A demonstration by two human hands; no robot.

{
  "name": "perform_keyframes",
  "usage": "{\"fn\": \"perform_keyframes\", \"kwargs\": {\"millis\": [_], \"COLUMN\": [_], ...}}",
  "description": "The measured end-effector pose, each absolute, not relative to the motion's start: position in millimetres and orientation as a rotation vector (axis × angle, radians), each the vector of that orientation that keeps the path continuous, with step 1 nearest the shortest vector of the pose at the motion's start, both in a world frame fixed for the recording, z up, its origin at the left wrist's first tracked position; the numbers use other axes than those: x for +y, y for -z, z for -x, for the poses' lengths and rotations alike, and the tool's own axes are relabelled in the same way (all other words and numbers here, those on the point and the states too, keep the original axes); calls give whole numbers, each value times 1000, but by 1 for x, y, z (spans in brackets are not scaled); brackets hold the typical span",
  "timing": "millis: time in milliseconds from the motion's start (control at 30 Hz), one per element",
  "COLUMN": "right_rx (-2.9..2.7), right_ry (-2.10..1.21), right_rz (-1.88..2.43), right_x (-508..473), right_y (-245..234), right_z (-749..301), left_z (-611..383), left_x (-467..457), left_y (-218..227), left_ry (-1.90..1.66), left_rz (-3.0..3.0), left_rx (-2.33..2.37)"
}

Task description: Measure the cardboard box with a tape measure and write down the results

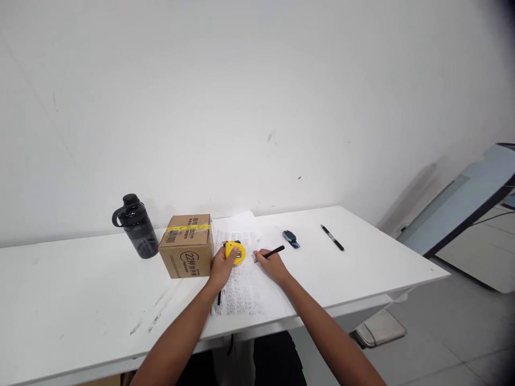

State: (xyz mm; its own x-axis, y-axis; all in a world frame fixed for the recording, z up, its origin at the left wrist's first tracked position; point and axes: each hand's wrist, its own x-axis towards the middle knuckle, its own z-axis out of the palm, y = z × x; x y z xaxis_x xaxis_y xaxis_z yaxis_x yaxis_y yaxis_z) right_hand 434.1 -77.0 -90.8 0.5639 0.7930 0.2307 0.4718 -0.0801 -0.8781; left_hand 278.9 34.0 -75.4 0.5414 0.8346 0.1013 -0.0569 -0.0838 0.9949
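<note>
My left hand (222,269) is closed around a yellow tape measure (241,253), right beside a brown cardboard box (191,254). Between the fingers of my right hand (271,265) is a black pen (275,251), its tip at a paper sheet (245,297) covered in rows of handwriting. The sheet lies under both hands. A black strap or cord (219,298) hangs below my left wrist. Yellow tape runs across the top of the box.
A dark water bottle (139,228) stands left of the box. To the right lie a small dark watch-like object (290,238) and another pen (332,237). The white table (80,300) meets the wall behind. A framed panel (475,198) leans at far right.
</note>
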Motion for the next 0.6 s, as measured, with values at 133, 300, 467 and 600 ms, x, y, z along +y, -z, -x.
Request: {"fn": "perform_keyframes", "kwargs": {"millis": [133, 300, 467, 600], "right_rx": [-1057, -1060, -1005, -1030], "right_ry": [-349, -384, -338, -375], "right_rz": [1719, 1723, 1740, 1737], "right_x": [-77, -78, -77, -78], "right_y": [92, 94, 93, 93], "right_z": [-435, -435, -435, -435], "left_z": [-279, -278, -276, -276], "left_x": [34, 32, 30, 29], "left_y": [76, 76, 77, 76], "left_ry": [-868, -869, -889, -899], "left_rz": [-1492, -1441, -1509, -1564], "left_rx": [719, 792, 826, 839]}}
